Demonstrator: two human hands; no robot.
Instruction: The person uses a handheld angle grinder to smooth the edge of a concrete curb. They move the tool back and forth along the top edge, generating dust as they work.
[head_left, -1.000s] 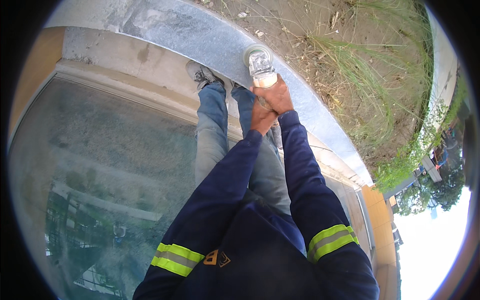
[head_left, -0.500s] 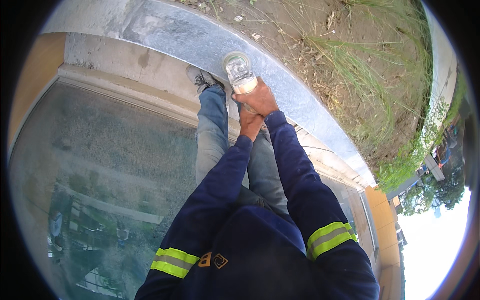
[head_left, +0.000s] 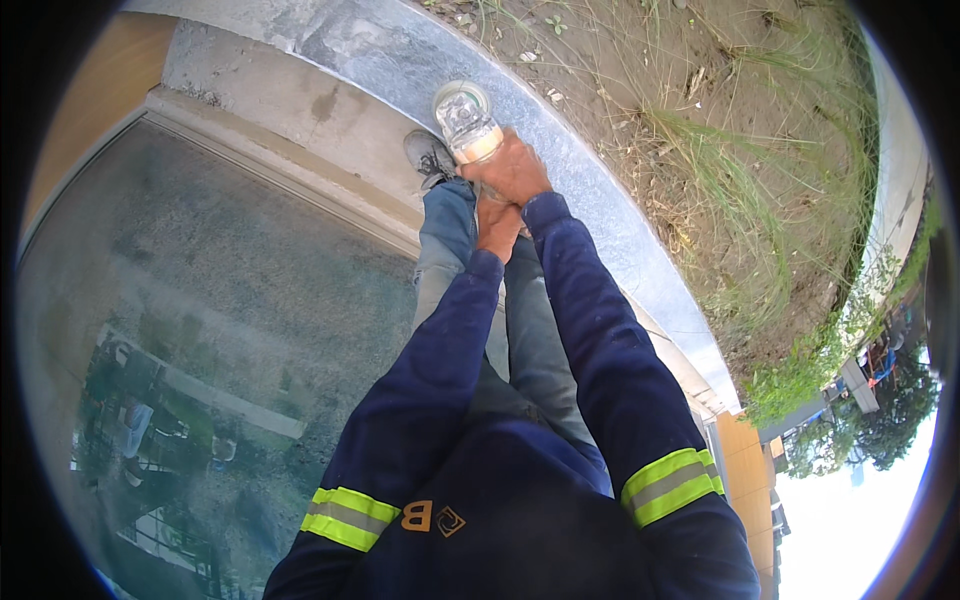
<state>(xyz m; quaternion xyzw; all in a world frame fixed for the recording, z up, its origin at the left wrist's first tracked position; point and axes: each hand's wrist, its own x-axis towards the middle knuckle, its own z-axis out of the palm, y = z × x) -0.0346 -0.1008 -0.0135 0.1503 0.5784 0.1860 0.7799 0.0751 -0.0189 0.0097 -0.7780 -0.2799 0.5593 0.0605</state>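
Observation:
An angle grinder (head_left: 467, 122) with a dusty, pale head and a round disc lies against the grey top of a curved ledge (head_left: 560, 130). My right hand (head_left: 510, 168) wraps round its body just behind the head. Closer to me, my left hand (head_left: 497, 222) is closed round the rear part of the grinder, its fingers partly hidden. Both arms reach forward together, in dark blue sleeves with bright reflective bands. The disc's underside is out of sight against the stone.
Beyond the ledge lies a bed of dry soil with long grass (head_left: 730, 180). My shoe (head_left: 428, 155) stands close beside the ledge. A dusty, reflective glass pane (head_left: 230, 300) fills the left, edged by a pale sill (head_left: 290, 170). Wood-toned panels (head_left: 745, 470) stand at the lower right.
The grinder and both hands have shifted slightly up and left in the view, still along the ledge. The view itself has turned a little. Both hands keep their hold.

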